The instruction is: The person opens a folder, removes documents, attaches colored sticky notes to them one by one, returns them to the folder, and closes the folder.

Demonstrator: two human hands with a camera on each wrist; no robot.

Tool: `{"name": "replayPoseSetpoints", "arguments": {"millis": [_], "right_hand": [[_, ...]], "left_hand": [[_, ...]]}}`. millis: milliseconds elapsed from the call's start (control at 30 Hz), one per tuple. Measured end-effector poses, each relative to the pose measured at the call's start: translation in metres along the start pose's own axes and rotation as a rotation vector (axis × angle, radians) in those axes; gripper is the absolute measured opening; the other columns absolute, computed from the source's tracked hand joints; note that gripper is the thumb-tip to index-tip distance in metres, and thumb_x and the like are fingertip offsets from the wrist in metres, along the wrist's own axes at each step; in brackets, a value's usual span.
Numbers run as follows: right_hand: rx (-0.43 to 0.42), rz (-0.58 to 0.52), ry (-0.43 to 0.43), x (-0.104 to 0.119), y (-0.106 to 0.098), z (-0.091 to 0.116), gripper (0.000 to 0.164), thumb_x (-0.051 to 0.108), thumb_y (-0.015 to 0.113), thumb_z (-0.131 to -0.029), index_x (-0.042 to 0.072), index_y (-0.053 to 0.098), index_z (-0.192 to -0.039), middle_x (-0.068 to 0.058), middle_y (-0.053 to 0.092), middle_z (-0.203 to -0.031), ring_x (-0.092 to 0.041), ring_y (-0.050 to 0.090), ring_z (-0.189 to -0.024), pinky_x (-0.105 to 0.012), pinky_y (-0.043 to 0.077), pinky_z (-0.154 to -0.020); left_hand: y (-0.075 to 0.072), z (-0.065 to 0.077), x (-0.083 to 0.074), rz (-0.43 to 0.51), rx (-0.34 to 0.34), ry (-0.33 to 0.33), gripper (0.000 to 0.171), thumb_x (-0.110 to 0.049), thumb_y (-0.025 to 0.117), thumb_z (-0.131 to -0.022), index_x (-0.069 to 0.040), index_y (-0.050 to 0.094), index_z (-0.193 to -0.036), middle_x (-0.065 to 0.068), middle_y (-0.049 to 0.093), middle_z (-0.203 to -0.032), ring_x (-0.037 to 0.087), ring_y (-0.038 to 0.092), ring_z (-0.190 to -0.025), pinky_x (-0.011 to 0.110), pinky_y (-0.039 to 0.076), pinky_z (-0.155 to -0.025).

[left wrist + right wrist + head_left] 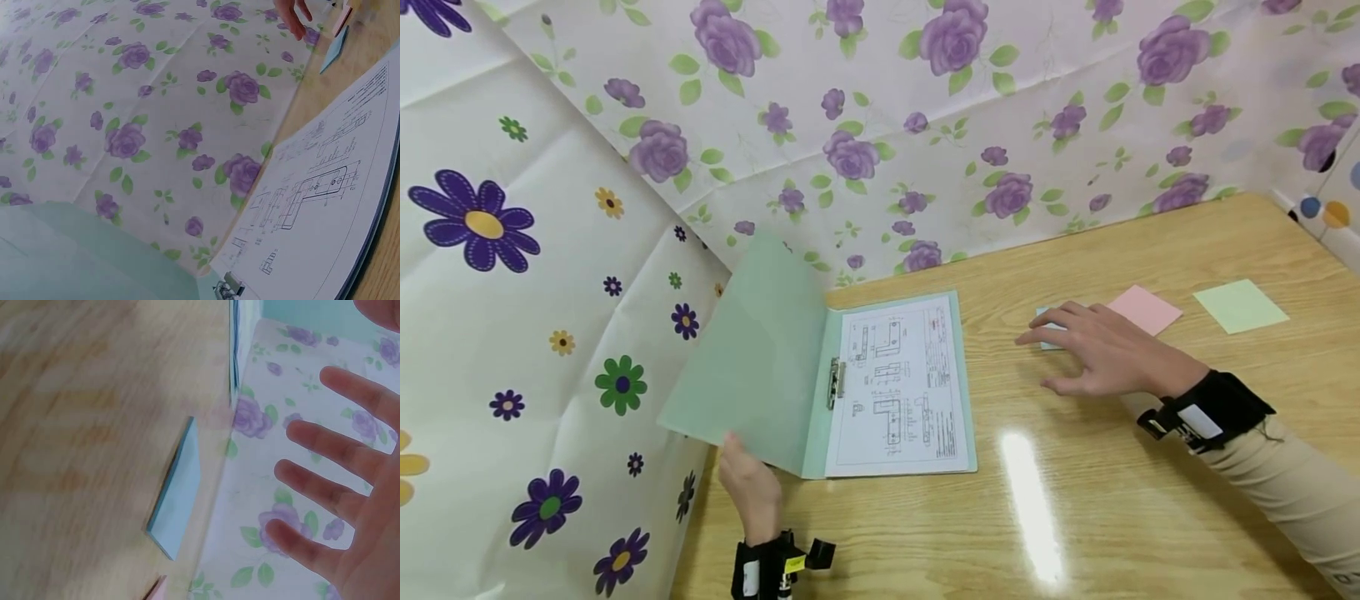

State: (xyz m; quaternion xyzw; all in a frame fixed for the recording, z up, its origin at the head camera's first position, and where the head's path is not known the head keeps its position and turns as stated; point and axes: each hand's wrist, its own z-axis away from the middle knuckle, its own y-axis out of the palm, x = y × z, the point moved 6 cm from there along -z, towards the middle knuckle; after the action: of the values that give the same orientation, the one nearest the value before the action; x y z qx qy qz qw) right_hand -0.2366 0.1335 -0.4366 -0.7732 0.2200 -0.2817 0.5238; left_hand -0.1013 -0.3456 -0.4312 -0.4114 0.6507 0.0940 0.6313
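Observation:
A pale green folder (752, 358) lies opened on the table, its cover raised and tilted toward the left wall. My left hand (750, 486) grips the lower edge of that cover, thumb on the inner face; the other fingers are mostly hidden behind it. Inside, a metal clip (835, 383) sits at the left edge of a sheet of technical drawings (898, 392). My right hand (1101, 354) hovers with spread fingers over a pad of blue sticky notes (178, 494), partly covering it in the head view. The right wrist view shows those fingers apart from the pad, with nothing between them.
Right of the blue pad lie a pink sticky pad (1144, 310) and a light green sticky pad (1242, 306). Flowered paper walls (880, 167) border the wooden table (925, 533) at the back and left. A bright glare streak crosses the tabletop.

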Motion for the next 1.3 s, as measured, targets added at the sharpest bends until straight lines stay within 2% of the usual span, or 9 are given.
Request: {"name": "replayPoseSetpoints", "arguments": {"millis": [100,133,200,233,267,500,700,933,1300], "right_hand": [[-0.011,-0.001,0.011,-0.002,-0.003,0.000,0.055,0.042,0.086,-0.095,0.026,0.073,-0.146,-0.011,0.074,-0.146,-0.040,0.069,-0.134,-0.067,0.060,-0.095],[-0.014,0.000,0.012,-0.002,-0.004,0.000,0.056,0.042,0.086,-0.095,0.026,0.073,-0.147,-0.011,0.074,-0.146,-0.041,0.068,-0.134,-0.068,0.060,-0.096],[-0.017,0.004,0.013,-0.004,-0.005,0.001,0.056,0.042,0.086,-0.095,0.026,0.073,-0.148,-0.011,0.074,-0.146,-0.041,0.068,-0.135,-0.069,0.059,-0.097],[-0.017,0.008,0.012,-0.004,-0.005,0.001,0.057,0.042,0.086,-0.096,0.026,0.072,-0.148,-0.011,0.073,-0.146,-0.042,0.068,-0.135,-0.069,0.059,-0.097],[-0.018,0.010,0.010,-0.004,-0.004,0.001,0.057,0.042,0.086,-0.096,0.026,0.072,-0.149,-0.012,0.073,-0.146,-0.042,0.068,-0.136,-0.069,0.059,-0.097],[0.014,-0.001,-0.016,0.006,-0.001,-0.016,0.059,0.046,0.084,-0.097,0.027,0.070,-0.151,-0.012,0.072,-0.150,-0.042,0.066,-0.139,-0.069,0.057,-0.104],[0.031,0.005,-0.081,0.028,0.000,-0.040,0.058,0.049,0.081,-0.099,0.027,0.070,-0.151,-0.014,0.071,-0.151,-0.042,0.067,-0.138,-0.067,0.057,-0.105],[0.046,-0.031,-0.152,0.060,-0.001,-0.072,0.060,0.050,0.080,-0.096,0.027,0.071,-0.151,-0.015,0.070,-0.154,-0.042,0.066,-0.140,-0.067,0.057,-0.106],[0.171,-0.027,-0.194,0.091,0.032,-0.091,0.066,0.057,0.081,-0.093,0.031,0.069,-0.152,-0.012,0.067,-0.157,-0.042,0.063,-0.146,-0.070,0.055,-0.113]], "left_hand": [[-0.006,-0.002,0.006,0.010,-0.006,-0.068,0.070,-0.046,0.016,-0.122,-0.002,0.047,-0.077,0.023,0.054,-0.075,0.037,0.055,-0.072,0.048,0.056,-0.094],[-0.007,-0.003,0.007,0.006,-0.004,-0.080,0.073,-0.048,0.017,-0.122,-0.003,0.047,-0.073,0.018,0.057,-0.069,0.032,0.057,-0.065,0.042,0.058,-0.082],[-0.009,-0.004,0.010,-0.023,-0.004,-0.088,0.066,-0.050,0.017,-0.121,-0.017,0.028,-0.065,-0.003,0.025,-0.055,0.015,0.022,-0.049,0.032,0.036,-0.054],[-0.010,-0.005,0.010,-0.039,-0.005,-0.080,0.067,-0.050,0.017,-0.121,-0.018,0.028,-0.063,-0.008,0.023,-0.052,0.010,0.019,-0.045,0.030,0.025,-0.048],[-0.010,-0.005,0.010,-0.047,-0.001,-0.070,0.067,-0.049,0.017,-0.122,-0.019,0.029,-0.063,-0.011,0.023,-0.050,0.007,0.019,-0.043,0.029,0.024,-0.045],[-0.007,-0.007,0.003,-0.075,-0.013,0.007,0.059,-0.041,0.018,-0.123,-0.017,0.028,-0.069,-0.008,0.022,-0.058,0.010,0.022,-0.052,0.033,0.029,-0.059],[-0.006,-0.006,0.002,-0.086,-0.020,0.049,0.061,-0.039,0.020,-0.123,-0.017,0.026,-0.066,-0.009,0.019,-0.056,0.008,0.018,-0.049,0.032,0.026,-0.055],[-0.003,-0.005,0.000,-0.081,-0.011,0.061,0.063,-0.039,0.020,-0.123,-0.017,0.028,-0.064,-0.010,0.021,-0.053,0.009,0.020,-0.048,0.032,0.026,-0.053],[-0.003,-0.003,-0.001,-0.090,-0.001,0.053,0.062,-0.039,0.017,-0.123,-0.018,0.030,-0.066,-0.010,0.025,-0.055,0.011,0.022,-0.050,0.033,0.029,-0.058]]}}
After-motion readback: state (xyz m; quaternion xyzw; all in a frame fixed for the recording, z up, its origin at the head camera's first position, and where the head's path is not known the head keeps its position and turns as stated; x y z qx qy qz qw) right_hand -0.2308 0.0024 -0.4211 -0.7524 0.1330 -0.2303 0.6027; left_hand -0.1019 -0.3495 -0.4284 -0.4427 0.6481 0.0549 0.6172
